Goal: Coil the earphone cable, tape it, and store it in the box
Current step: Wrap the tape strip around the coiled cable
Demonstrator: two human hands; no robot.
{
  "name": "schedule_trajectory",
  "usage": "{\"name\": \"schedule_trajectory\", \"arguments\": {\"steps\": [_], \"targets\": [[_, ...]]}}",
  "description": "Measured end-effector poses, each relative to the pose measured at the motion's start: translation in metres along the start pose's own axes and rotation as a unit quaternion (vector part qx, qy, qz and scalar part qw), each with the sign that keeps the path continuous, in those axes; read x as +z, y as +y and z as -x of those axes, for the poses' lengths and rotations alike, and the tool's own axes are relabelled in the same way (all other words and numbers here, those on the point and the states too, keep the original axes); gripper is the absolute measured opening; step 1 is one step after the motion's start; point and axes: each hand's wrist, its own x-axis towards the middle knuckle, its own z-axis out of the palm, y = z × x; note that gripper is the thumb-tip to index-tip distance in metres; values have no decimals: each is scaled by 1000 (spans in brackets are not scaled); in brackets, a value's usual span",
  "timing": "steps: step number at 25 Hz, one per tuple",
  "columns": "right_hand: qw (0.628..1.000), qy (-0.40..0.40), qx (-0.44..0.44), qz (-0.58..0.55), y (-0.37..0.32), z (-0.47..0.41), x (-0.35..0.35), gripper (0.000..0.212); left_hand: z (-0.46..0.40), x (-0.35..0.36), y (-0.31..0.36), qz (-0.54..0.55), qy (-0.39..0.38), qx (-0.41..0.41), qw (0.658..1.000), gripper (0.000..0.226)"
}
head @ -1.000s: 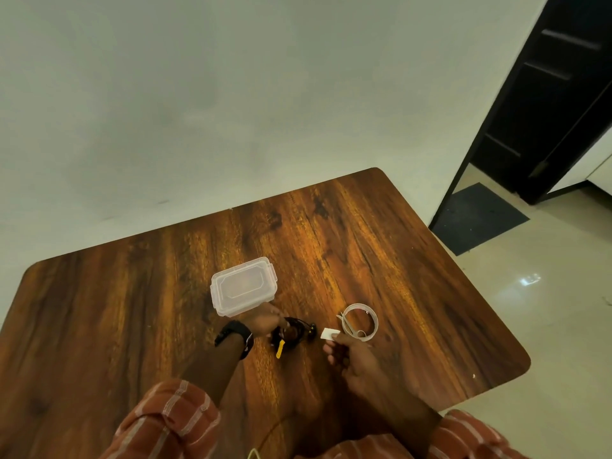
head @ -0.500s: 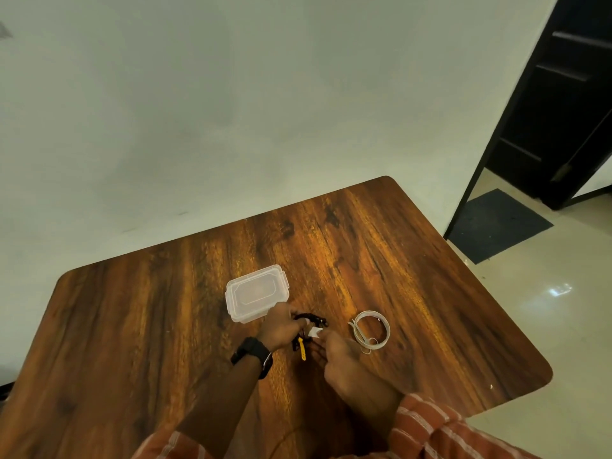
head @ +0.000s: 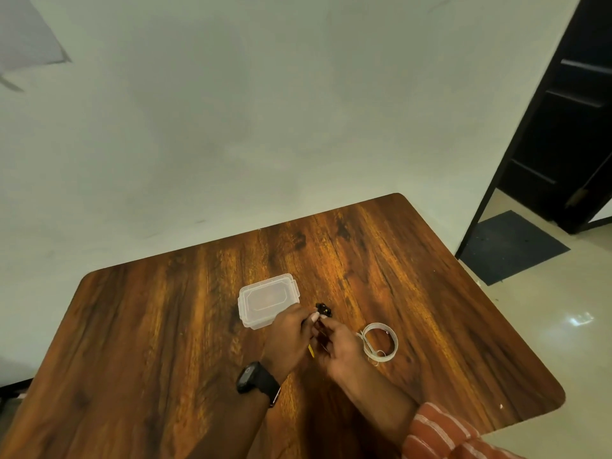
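Near the middle of the table (head: 414, 260), both hands meet over the coiled black cable (head: 323, 309), which is held just above the wood. The left hand (head: 289, 336) pinches the bundle from nine o'clock, fingers closed on it, with a small pale piece, probably tape, at its fingertips. The right hand (head: 341, 346) closes on the same coil from four o'clock; a yellow bit (head: 311, 350) of the cable hangs below between the palms. By my reading, this is the taping step: the coil looks wound, and the strip is being pressed around it. How far the strip wraps is hidden by the fingers. The tape roll (head: 379, 342) lies just beside the right hand at three o'clock. The box (head: 268, 299), lid on, sits at eleven o'clock of the hands, nearly touching the left knuckles. Next, the strip wants smoothing down so the loops cannot spring apart, then one hand must free itself to unclip the lid.
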Motion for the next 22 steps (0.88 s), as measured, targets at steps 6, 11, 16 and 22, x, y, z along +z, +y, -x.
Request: {"name": "schedule_trajectory", "arguments": {"steps": [6,11,16,22], "targets": [[988,-27,-145,50,-7,20,7,9,-6,-10,24,233,110,-215,942,11],[960,-96,-242,99,-17,26,10,15,-10,-29,32,450,78,-323,829,12],[888,-135,-368,242,-28,24,9,25,-20,-45,27,575,14,-362,734,18],[857,-149,-415,265,-40,23,14,28,-30,-52,38,622,-2,-388,680,7]]}}
